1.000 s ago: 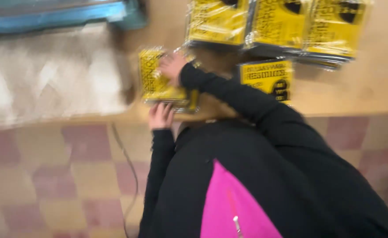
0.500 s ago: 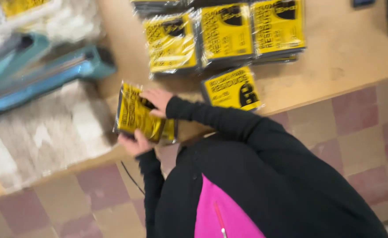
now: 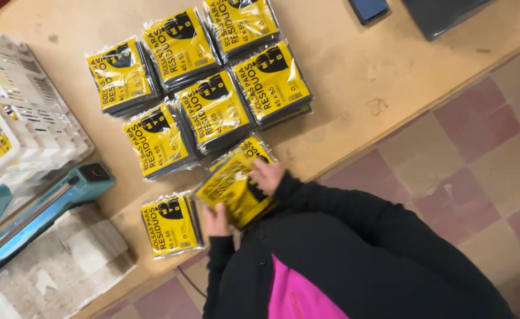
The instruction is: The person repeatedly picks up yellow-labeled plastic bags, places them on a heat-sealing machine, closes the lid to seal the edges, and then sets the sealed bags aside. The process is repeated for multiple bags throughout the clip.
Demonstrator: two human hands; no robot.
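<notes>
Both my hands grip a small stack of yellow-and-black plastic-wrapped packets (image 3: 231, 190) at the near edge of the wooden table (image 3: 354, 82). My left hand (image 3: 216, 221) holds its lower edge. My right hand (image 3: 266, 175) rests on its top right corner. Another yellow packet (image 3: 170, 225) lies flat just left of my left hand. Beyond the held stack, several piles of the same packets (image 3: 213, 112) lie in two rows on the table.
A white plastic crate (image 3: 27, 124) stands at the far left. A teal heat sealer (image 3: 41, 207) lies on a worn grey cloth (image 3: 65, 260). A dark flat device (image 3: 368, 8) and a dark sheet (image 3: 443, 15) lie at the table's far right. Tiled floor lies beneath.
The view has swung and sharpened, showing more packet piles and the white crate. My hands still hold the same stack, now close to the row of piles.
</notes>
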